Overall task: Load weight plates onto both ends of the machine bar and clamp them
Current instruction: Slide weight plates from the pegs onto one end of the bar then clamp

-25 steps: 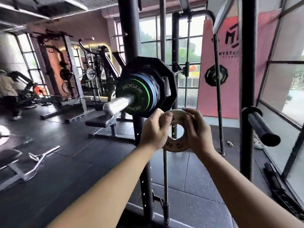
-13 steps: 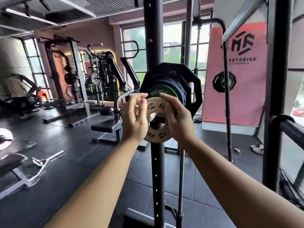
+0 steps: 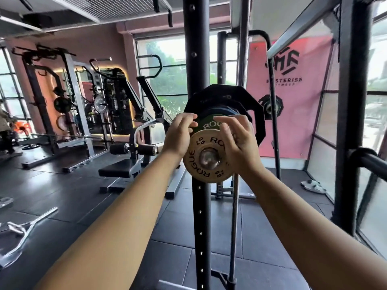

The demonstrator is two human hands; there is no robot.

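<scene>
A small tan ROGUE weight plate [image 3: 201,164] sits on the end of the machine bar, and the bar's steel tip [image 3: 209,159] shows through its centre hole. My left hand [image 3: 179,136] grips the plate's upper left rim with curled fingers. My right hand [image 3: 239,143] holds its right edge, fingers spread over the face. Behind it on the same sleeve are a green ROGUE plate [image 3: 209,123], a blue plate [image 3: 222,110] and a large black plate [image 3: 226,95]. No clamp is visible.
A black rack upright [image 3: 196,59] stands directly behind the plates, with a thin steel guide rod [image 3: 233,216] beside it. A black safety arm [image 3: 370,162] juts in at right. A bench machine [image 3: 123,170] stands to the left, a curl bar [image 3: 31,225] lies on the floor, and slippers [image 3: 313,185] lie at the right.
Both hands raised the tan plate from below the bar to the sleeve end and slid it on; the bar tip now fills its hole. My view has moved closer.
</scene>
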